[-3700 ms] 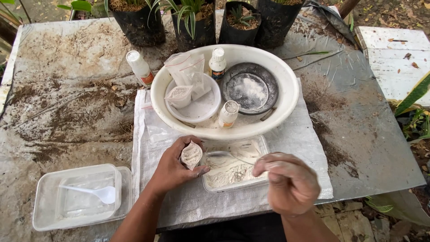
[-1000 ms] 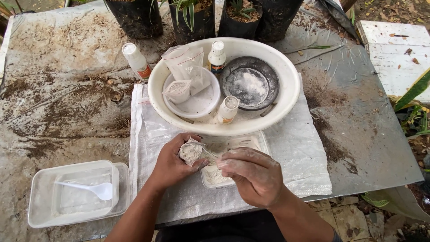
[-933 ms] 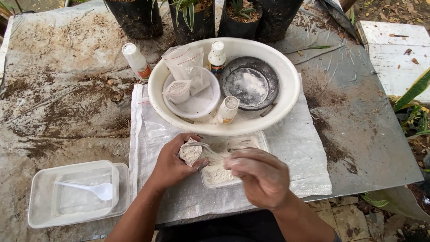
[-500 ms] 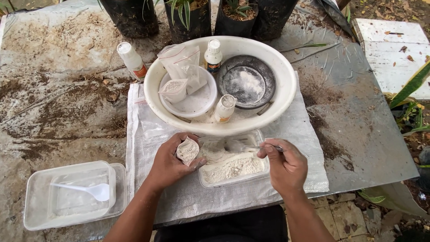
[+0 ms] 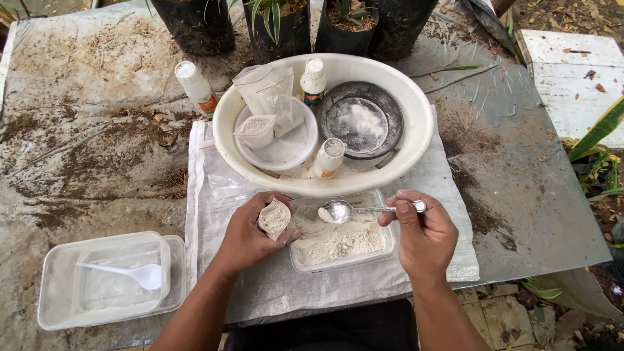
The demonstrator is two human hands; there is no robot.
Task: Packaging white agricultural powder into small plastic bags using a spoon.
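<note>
My left hand (image 5: 250, 233) is curled around a small open plastic pouch (image 5: 274, 218), pinching it upright with its mouth toward the spoon; there is pale powder inside it. My right hand (image 5: 424, 235) is closed on the handle of a metal spoon (image 5: 364, 210), thumb on top near the handle's end, and I hold the spoon level with its bowl pointing left, a little white powder sitting in it. The bowl of the spoon hangs just beside the pouch, a small gap between them, and both are over a clear rectangular tray (image 5: 387, 250) that holds a loose heap of the same off-white powder. That tray sits on a white woven sack (image 5: 214, 201) spread over the table. Just beyond the tray, touching its far edge as far as I can see, stands a big cream basin (image 5: 419, 123). Inside the basin I see a white bowl (image 5: 296, 143) with a small filled bag and clear zip bags leaning in it, a dark round dish (image 5: 390, 117) dusted with white powder, and two small white bottles, one upright at the back (image 5: 313, 81) and one near the front rim (image 5: 329, 157). Another white bottle (image 5: 196, 88) stands outside the basin to the left. Well off to my left, a clear lidded box (image 5: 58, 305) holds a white plastic spoon (image 5: 133, 274). Black plant pots (image 5: 195, 26) line the far edge of the dirt-streaked table (image 5: 78, 130).
</note>
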